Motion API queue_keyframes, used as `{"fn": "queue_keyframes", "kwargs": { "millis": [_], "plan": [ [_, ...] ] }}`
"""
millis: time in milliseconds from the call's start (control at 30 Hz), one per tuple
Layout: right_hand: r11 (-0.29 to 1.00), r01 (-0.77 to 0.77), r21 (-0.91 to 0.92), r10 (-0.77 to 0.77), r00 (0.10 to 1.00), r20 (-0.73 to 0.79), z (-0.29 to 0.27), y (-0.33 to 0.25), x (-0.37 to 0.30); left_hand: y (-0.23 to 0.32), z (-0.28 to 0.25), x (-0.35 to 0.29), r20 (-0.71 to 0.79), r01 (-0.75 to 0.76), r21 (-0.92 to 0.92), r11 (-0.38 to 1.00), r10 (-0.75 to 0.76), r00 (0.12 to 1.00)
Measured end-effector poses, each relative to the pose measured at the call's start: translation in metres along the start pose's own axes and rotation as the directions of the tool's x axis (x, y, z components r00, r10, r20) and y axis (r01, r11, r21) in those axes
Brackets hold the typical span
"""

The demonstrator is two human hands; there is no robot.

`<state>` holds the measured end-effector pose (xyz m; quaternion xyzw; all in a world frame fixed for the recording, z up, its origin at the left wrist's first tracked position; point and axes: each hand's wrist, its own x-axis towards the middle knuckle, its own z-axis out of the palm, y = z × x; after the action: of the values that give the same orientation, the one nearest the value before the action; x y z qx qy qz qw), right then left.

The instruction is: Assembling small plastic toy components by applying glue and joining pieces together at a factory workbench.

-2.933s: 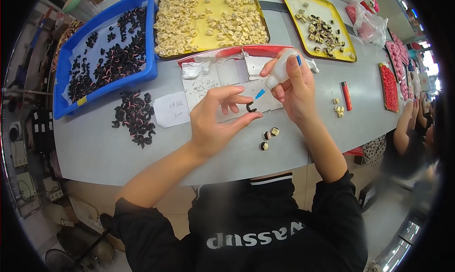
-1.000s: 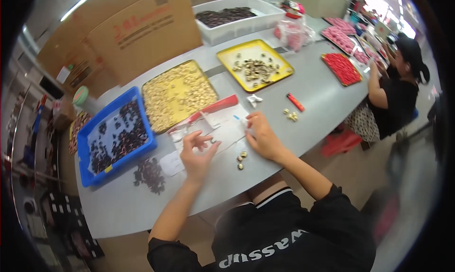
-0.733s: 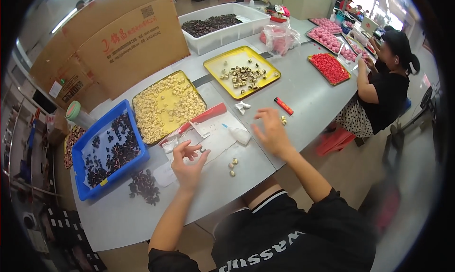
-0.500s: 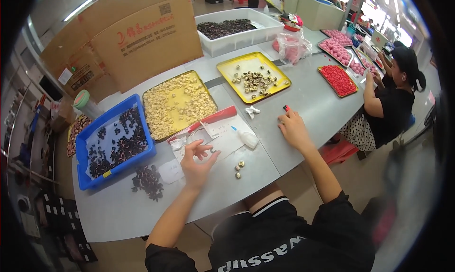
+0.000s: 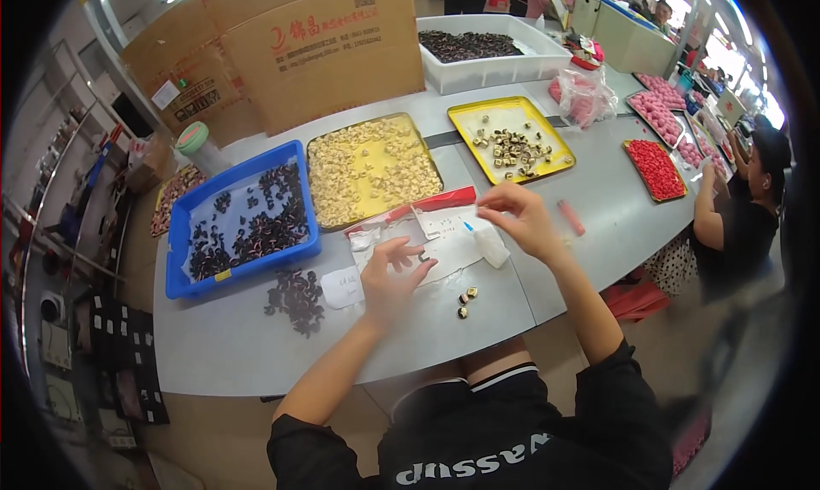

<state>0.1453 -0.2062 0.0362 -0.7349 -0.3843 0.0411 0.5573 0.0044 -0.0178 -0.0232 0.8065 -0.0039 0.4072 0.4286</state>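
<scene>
At the left of the frame, the blue tray (image 5: 178, 238) holds a great many dark curved pieces (image 5: 272, 234) on a pale lining, and just below it a loose heap of dark pieces (image 5: 295, 302) lies on the table; judging by these, much remains unworked. Left of the frame's centre, the yellow tray of cream pieces (image 5: 376, 161) is largely covered, its plain pieces also seemingly unused.

Near the centre, the left hand (image 5: 386, 276) has its thumb and forefinger curved toward each other, pinching a small dark piece (image 5: 424, 257) above the white card (image 5: 448, 255). No cream piece shows on it, so this one looks only partly done.

Just right of that, below the card, sit three small cream-and-dark pieces (image 5: 464, 299), apparently already combined. On the card's right end lies a white squeeze bottle (image 5: 491, 246) with a blue tip, untouched by either hand.

Farther up, right of centre, the yellow-rimmed tray (image 5: 530, 118) carries a modest cluster of cream-and-dark pieces (image 5: 517, 152), which I take for finished work, few against the loose stock.

Below that tray, the right hand (image 5: 530, 225) hovers over the table with its fingertips drawn close together; whether they grip anything cannot be told. Right of it lies a red tube (image 5: 571, 217), blurred.
</scene>
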Motion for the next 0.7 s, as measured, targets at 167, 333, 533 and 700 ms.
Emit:
{"fn": "queue_keyframes", "kwargs": {
  "millis": [167,333,533,700],
  "plan": [
    [0.921,-0.146,0.36,0.058,0.968,0.245,0.049,-0.005,0.025,-0.004,-0.008,0.008,-0.1,-0.035,0.052,0.998,0.04,0.994],
    [0.837,-0.286,0.466,0.15,0.94,0.307,0.068,0.004,0.026,-0.013,-0.009,0.014,-0.174,-0.026,0.039,0.999,0.032,0.984],
    [0.756,-0.404,0.515,0.254,0.906,0.338,0.065,0.004,0.022,-0.018,-0.009,0.01,-0.098,-0.003,0.016,1.0,0.005,0.995],
    [0.742,-0.477,0.472,0.297,0.864,0.407,0.069,0.005,0.017,-0.018,-0.011,0.005,-0.05,-0.035,-0.007,0.999,0.035,0.998]
  ]
}}
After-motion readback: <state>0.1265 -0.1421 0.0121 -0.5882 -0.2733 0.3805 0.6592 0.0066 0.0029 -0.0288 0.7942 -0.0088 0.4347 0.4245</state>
